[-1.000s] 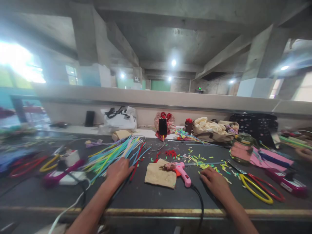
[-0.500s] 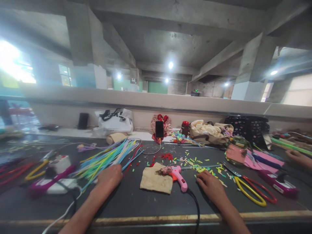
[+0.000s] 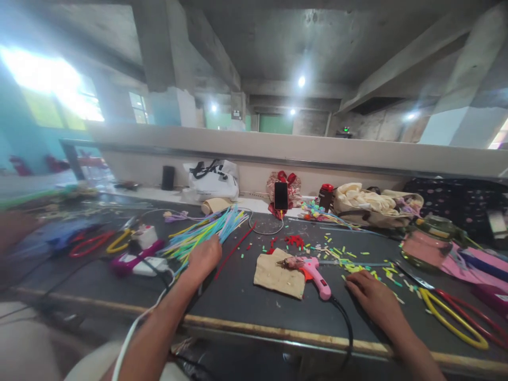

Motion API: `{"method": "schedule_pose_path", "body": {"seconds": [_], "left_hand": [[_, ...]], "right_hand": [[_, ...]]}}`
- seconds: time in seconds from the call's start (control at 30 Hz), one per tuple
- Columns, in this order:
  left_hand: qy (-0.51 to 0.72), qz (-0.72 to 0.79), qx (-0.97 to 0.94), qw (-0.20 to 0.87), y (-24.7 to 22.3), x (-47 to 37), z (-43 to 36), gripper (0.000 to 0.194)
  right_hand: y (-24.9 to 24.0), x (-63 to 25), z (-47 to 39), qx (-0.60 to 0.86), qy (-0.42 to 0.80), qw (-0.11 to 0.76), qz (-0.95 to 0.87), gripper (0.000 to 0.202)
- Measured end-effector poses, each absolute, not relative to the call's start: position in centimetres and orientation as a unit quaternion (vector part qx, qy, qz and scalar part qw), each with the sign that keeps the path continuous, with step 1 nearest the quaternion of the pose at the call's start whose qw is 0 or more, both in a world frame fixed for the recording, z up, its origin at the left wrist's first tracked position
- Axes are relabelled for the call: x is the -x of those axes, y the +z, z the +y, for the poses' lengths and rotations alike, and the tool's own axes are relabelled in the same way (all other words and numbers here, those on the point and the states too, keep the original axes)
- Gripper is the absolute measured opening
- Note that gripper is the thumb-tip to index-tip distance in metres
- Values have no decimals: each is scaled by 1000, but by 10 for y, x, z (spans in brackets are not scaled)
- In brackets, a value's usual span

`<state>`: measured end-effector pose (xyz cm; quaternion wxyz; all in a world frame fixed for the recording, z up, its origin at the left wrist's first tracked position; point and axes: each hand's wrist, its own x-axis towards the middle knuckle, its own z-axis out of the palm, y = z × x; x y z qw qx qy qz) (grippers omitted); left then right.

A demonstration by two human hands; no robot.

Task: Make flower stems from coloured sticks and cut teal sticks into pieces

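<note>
Left hand curled at strips, hold unclear; right hand half-open, empty; dark table, concrete ceiling.

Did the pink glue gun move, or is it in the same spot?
No, it hasn't moved. The glue gun still lies with its tip over the beige cloth, just like before. Only the camera's view shifted.

Single head view: worn on head, faces forward and slightly down across table; hands near, ceiling far.
</note>
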<state>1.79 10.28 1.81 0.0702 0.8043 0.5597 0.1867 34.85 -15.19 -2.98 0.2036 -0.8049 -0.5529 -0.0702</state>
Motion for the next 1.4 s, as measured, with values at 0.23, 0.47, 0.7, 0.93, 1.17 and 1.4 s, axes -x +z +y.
{"method": "schedule_pose_path", "body": {"seconds": [0.23,0.47,0.7,0.93,1.17,1.4], "left_hand": [[294,492,-751,327,21,-20,98,28],[363,373,-625,581,19,-33,83,25],[380,332,-552,664,17,-34,81,18],[317,285,-574,700,33,-38,54,14],[105,173,-634,747,32,-52,-3,22],[-8,162,-632,758,17,-55,-20,33]], "right_hand": [[-30,-348,-152,801,-88,210,-553,26],[-30,-348,-153,808,-88,197,-548,26],[-30,-347,-152,796,-77,243,-548,25],[27,-291,-158,749,3,492,-444,29],[40,-206,-105,516,426,620,-409,34],[34,-210,-87,463,449,666,-374,27]]}}
